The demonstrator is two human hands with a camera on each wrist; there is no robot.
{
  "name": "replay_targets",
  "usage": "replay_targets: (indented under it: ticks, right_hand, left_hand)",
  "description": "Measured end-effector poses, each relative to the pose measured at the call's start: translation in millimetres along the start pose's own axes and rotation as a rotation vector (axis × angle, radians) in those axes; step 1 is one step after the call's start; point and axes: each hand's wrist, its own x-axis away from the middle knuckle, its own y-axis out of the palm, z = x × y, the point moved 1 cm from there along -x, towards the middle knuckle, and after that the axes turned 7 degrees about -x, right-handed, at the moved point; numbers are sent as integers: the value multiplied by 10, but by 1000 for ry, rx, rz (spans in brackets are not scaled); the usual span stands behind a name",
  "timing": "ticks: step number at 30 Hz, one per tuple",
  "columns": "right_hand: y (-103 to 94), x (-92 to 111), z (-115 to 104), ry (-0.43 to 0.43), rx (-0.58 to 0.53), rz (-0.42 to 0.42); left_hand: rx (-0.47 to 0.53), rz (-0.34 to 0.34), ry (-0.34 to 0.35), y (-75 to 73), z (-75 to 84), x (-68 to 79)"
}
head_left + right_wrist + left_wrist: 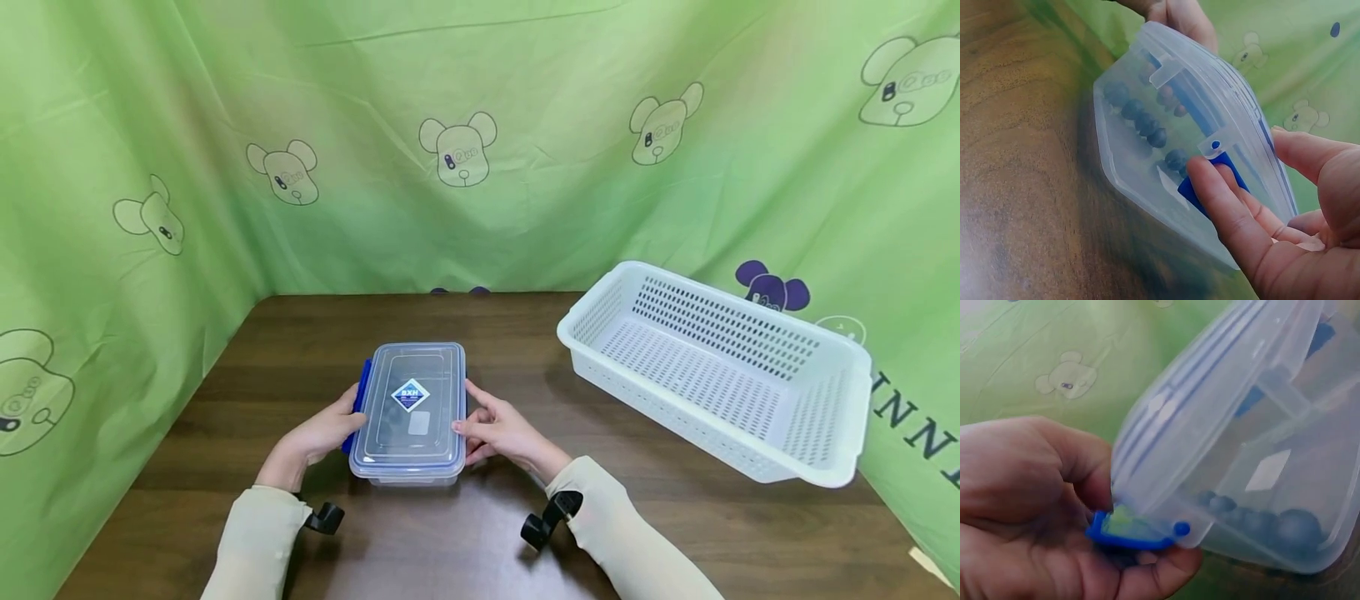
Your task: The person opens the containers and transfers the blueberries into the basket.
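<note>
- My left hand (322, 432): palm inward, thumb above, fingers curled beneath; gripping.
- My right hand (508, 432): index finger stretched forward, thumb pointing inward, remaining fingers bent; also gripping.
- My left forearm (251, 542) and right forearm (633, 533): both pale-sleeved near the wrist, converging; hands apart, facing each other.

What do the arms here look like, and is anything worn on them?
They belong to a person. The long sleeves are plain and cream. A small black device sits at each wrist. The left grip and right grip are bare human hands without gloves. No cables show.
</note>
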Motion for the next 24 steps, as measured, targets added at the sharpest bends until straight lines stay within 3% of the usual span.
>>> replay_targets:
  ticks: [13,24]
  right_hand:
    - [16,3,-18,15,-8,19]
    - [20,22,8,25,1,25]
  left_hand:
    - [277,-88,8,-224,-251,42]
    - [239,-25,-2,-129,-438,-21]
